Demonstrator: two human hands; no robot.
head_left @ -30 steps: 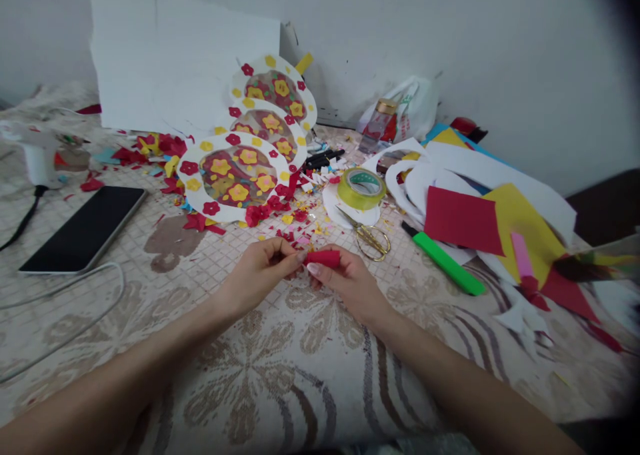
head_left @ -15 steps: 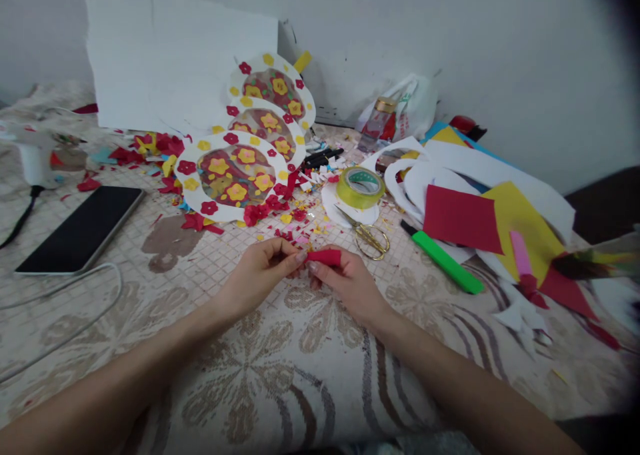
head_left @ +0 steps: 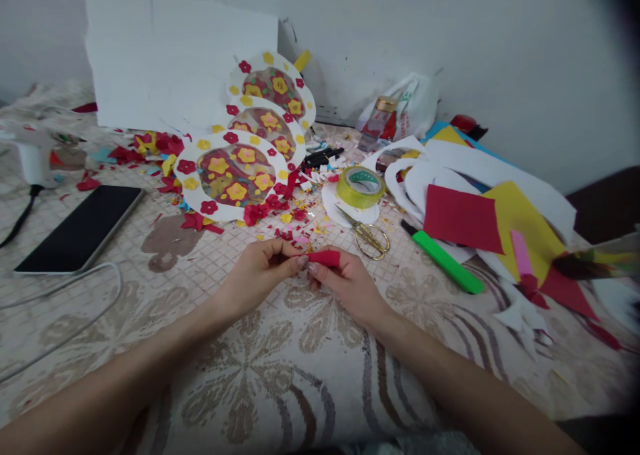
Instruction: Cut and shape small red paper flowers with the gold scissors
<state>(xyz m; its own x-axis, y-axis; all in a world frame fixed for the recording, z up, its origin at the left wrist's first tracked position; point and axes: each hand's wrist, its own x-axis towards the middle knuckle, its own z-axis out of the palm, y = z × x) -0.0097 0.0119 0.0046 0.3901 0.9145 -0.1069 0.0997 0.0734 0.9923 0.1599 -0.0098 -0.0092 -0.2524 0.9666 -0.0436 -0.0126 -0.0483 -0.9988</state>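
Note:
A small red paper piece (head_left: 325, 258) is pinched between my two hands over the patterned tablecloth. The fingertips of my left hand (head_left: 273, 268) hold its left end, closed on it. My right hand (head_left: 345, 278) grips it from the other side, thumb and fingers together, and the paper lies along its index finger. Both hands' fingertips nearly touch. Just beyond them lie gold-handled scissors (head_left: 371, 240) and scattered red, yellow and pink scraps (head_left: 300, 228).
White rings with paper flowers (head_left: 187, 184) stand behind at left. Yellow tape (head_left: 360, 187) sits on a white disc. A green cutter (head_left: 447, 262), red sheet (head_left: 463, 218) and yellow sheet (head_left: 525, 228) are right. A phone (head_left: 83, 230) and cable lie left.
My hands have barely shifted; the fingertips have come slightly closer together around the red paper piece.

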